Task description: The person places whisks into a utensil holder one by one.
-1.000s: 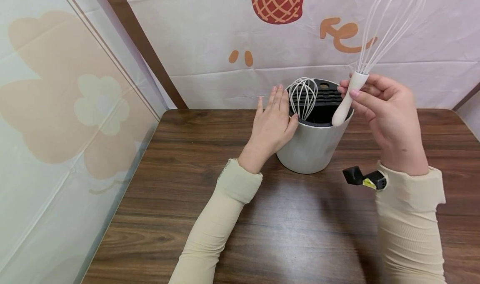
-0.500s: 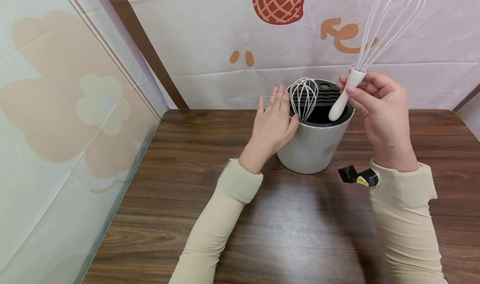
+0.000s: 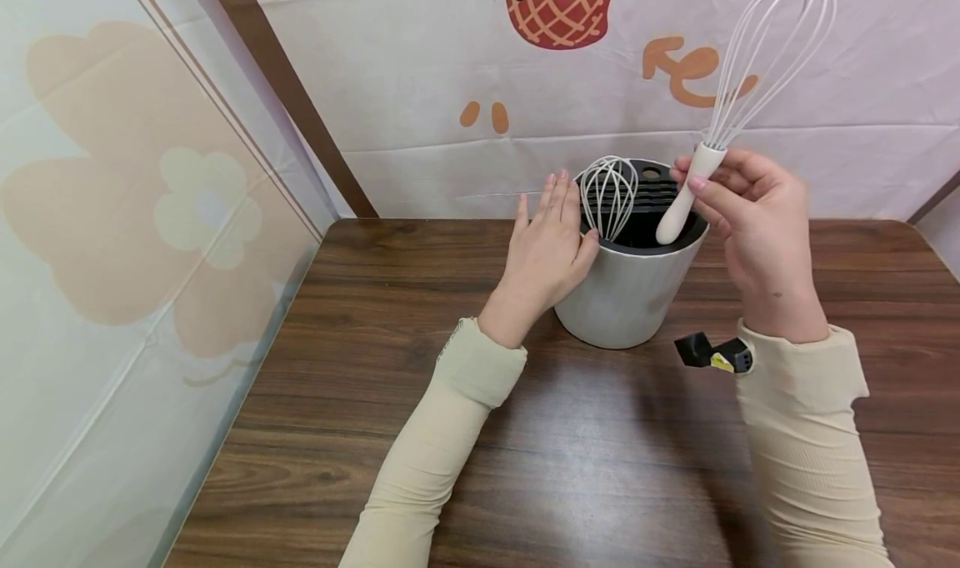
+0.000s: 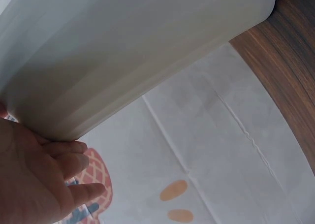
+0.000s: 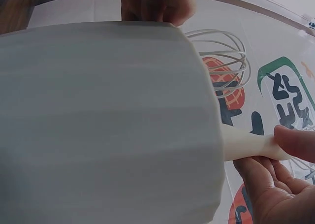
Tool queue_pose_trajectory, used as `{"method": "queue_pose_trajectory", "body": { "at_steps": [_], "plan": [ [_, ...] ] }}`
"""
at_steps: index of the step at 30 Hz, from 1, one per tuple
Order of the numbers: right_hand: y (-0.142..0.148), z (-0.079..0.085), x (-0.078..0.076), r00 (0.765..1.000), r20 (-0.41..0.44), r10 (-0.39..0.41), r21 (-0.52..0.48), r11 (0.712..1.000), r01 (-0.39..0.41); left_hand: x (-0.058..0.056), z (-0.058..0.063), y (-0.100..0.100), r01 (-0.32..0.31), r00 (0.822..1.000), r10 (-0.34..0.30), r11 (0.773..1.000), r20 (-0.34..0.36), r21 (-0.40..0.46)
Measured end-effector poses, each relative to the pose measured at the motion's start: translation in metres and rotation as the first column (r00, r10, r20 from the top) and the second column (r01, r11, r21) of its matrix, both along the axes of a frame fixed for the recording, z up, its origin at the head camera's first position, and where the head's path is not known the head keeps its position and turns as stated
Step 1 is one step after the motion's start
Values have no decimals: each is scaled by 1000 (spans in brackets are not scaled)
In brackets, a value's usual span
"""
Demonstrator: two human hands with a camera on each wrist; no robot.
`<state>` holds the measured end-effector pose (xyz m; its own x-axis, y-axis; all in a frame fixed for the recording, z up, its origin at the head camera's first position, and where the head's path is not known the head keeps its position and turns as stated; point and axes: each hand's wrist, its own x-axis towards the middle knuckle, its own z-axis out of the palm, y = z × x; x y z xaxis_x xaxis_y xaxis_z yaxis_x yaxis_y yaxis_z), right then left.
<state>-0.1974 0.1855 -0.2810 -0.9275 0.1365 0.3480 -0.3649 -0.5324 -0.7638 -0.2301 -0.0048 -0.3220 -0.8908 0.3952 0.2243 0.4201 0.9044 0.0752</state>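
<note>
My right hand (image 3: 768, 226) pinches a large whisk (image 3: 677, 216) by its cream handle, between thumb and fingers. Its wire loops point up and to the right, and the handle's lower end is over the mouth of a light grey utensil holder (image 3: 618, 297). In the right wrist view the holder's rim hides the tip of that handle (image 5: 246, 143). A smaller whisk (image 3: 609, 197) stands in the holder at the left, wires up, its handle out of sight. My left hand (image 3: 546, 247) rests against the holder's left side with fingers extended, the thumb at the rim.
The holder has a black top insert (image 3: 648, 186) with slots and a round hole at the back, and a dark opening in front. It stands near the far edge of a brown wooden table (image 3: 360, 384). A printed cloth (image 3: 405, 76) hangs right behind.
My right hand has moved left with the large whisk, bringing the handle's end from the holder's right rim to over its opening. The left hand has stayed in place.
</note>
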Motion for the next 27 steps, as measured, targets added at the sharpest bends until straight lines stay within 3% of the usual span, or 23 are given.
{"method": "queue_pose_trajectory", "body": {
  "at_steps": [20, 27],
  "plan": [
    [7, -14, -4, 999, 28, -41, 65, 997, 39, 0, 0, 0, 1, 1000, -1, 1000, 2, 13],
    [8, -17, -5, 999, 40, -35, 47, 998, 33, 0, 0, 0, -1, 1000, 1, 1000, 4, 7]
  ]
}}
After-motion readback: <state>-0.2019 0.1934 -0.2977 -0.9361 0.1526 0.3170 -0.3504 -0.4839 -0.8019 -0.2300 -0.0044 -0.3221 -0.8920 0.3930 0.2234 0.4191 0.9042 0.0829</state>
